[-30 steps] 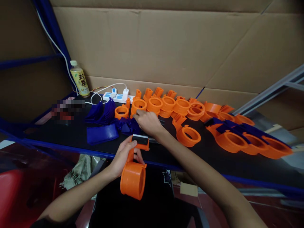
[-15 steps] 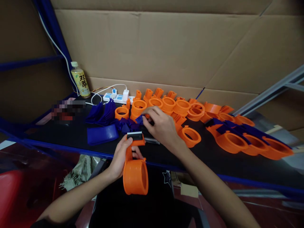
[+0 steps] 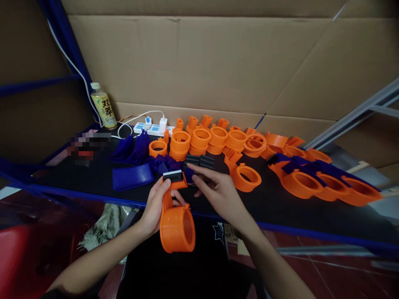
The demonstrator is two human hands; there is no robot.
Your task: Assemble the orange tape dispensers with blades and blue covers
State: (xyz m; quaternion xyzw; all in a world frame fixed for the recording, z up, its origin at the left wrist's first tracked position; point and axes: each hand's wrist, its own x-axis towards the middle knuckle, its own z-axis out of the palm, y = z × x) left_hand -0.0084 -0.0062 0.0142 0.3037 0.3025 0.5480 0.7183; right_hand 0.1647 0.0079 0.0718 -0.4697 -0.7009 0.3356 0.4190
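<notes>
My left hand grips an orange tape dispenser by its neck, over the table's front edge. The dispenser's round hub hangs downward. At its upper end sit a black strip and a white toothed blade, with my thumb pressed beside them. My right hand is just right of that end, thumb and fingers pinched on a small dark blue plastic piece, partly hidden by the fingers. Behind the hands lie a heap of small blue pieces and several black strips.
Several orange dispensers stand in rows at the back, others with blue flaps at the right. Blue sheets lie at the left. A power strip and a drink bottle stand against the cardboard wall.
My right hand has come back from the small blue pieces toward the dispenser's blade end, uncovering the black strips. My left hand keeps its hold on the dispenser, nearly unmoved.
</notes>
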